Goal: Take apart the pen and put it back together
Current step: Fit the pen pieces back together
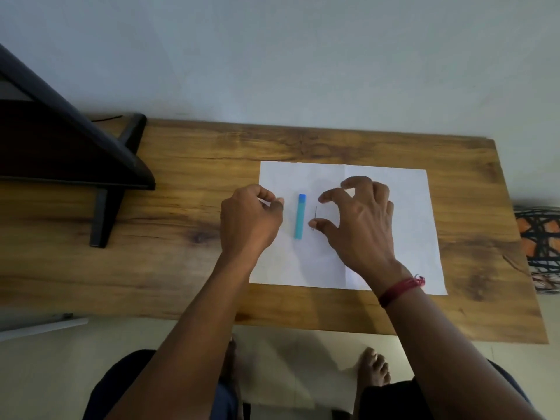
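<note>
A light blue, flat-sided pen part [300, 216] with a darker blue far end lies lengthwise on the white paper sheet [403, 207]. Just right of it lies a thin dark rod [315, 214], short and needle-like. My right hand [360, 219] hovers over the paper with its fingers spread, and the thumb tip touches the rod's near end. My left hand [248, 219] is at the paper's left edge, left of the blue part, with fingers curled and thumb against the index finger. Whether it pinches anything is hidden.
The paper lies on a wooden table [188, 183]. A dark stand with a black foot [103, 213] occupies the table's left part. A patterned basket [539, 247] sits past the right edge. My bare feet [374, 368] are below the near edge.
</note>
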